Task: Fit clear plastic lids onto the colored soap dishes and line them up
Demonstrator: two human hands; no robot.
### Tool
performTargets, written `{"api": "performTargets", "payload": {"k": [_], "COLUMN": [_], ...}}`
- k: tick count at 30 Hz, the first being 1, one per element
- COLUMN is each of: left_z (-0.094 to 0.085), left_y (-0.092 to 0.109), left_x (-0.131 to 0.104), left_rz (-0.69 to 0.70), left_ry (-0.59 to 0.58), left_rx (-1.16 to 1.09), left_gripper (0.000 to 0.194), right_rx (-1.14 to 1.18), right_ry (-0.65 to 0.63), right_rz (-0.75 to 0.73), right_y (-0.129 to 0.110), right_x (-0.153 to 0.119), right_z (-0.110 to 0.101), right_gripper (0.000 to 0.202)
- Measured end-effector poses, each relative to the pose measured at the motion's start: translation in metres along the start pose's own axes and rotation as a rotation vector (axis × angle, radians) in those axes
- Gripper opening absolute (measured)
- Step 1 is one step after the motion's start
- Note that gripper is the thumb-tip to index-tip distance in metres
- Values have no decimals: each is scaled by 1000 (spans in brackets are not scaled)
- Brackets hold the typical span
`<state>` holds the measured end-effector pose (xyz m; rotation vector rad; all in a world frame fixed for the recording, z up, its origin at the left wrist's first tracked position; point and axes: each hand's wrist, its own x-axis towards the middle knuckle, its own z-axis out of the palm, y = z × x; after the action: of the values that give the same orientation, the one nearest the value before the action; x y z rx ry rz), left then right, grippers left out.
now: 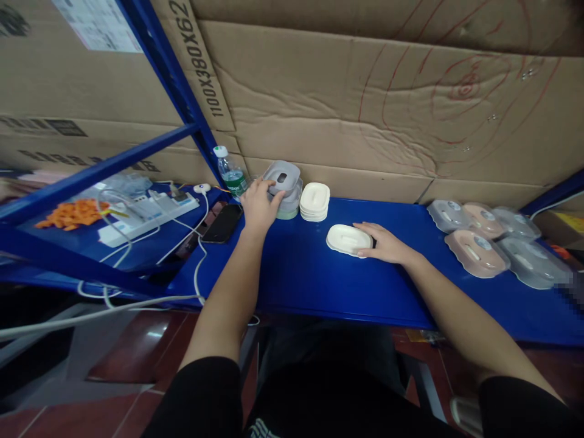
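My left hand [259, 207] has its thumb and fingers on the near edge of a grey oval dish [287, 170], which has a dark slot in its middle. That dish sits tilted on top of a stack of similar pieces, with a pale green one [287, 214] at the bottom. My right hand [385, 243] grips the right end of a cream oval dish [349, 238] on the blue table, thumb at the near side and fingers at the far side. Between the hands, farther back, stands a stack of cream pieces [314, 201].
Several wrapped grey and pink dishes [477, 249] lie at the right. A water bottle [230, 173], a black phone [222, 224], a power strip [146, 219] with loose white cables and a pile of orange pieces [73, 214] are at the left. Cardboard [319, 91] walls the back.
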<state>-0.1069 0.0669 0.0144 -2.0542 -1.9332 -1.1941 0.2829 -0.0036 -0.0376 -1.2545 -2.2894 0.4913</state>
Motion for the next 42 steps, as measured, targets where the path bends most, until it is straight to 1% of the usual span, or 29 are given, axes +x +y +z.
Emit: {"api": "performTargets", "payload": {"k": [4,7,10,12,14,16,18,20,23,26,28,30,34,36,39,42], "left_z": [8,10,9,7,5,2,-1,-3,-4,-3,-2,-1,2,4,5,4], "left_y": [-3,0,1,1,1,0,0,0,2,3,4,4,4,4,4,6], "left_x": [-2,-5,-5,-5,-3,-2,-2,-1,-1,-2,-3,-3,-5,-5,-6,-6], "left_rz": [58,74,60,50,41,30,16,-1,-19,-29,-41,-55,-61,-51,-35,-38], "left_ry": [-28,-49,-63,-74,-83,-100,-121,-123,-95,-81,-78,-66,-33,-28,-42,-46], "left_rx": [-6,3,1,-2,0,-2,-9,-17,-26,-36,-46,-53,-38,-23,1,4], "left_gripper": [52,57,57,55,51,46,41,37,37,38,39,39,41,43,47,50], "right_rx": [-62,-38,11,42,73,106,131,146,205,245,198,160,128,119,114,133], "right_ry": [-125,-196,-222,-216,-187,-137,-62,40,248,441,526,583,680,716,746,744], "right_rz": [14,23,25,21,6,-12,-22,-17,-1,-12,-26,-9,80,129,179,204], "right_y": [0,1,1,1,0,-2,-4,-6,-10,-21,-32,-45,-66,-73,-81,-84], "right_x": [-2,-6,-11,-13,-12,-11,-10,-8,-2,15,34,58,108,128,147,154], "right_z": [-4,-13,-22,-25,-26,-25,-24,-23,-22,-20,-13,-1,33,51,73,88], "right_gripper": [105,108,98,84,66,46,36,35,36,34,31,28,23,22,21,23]}}
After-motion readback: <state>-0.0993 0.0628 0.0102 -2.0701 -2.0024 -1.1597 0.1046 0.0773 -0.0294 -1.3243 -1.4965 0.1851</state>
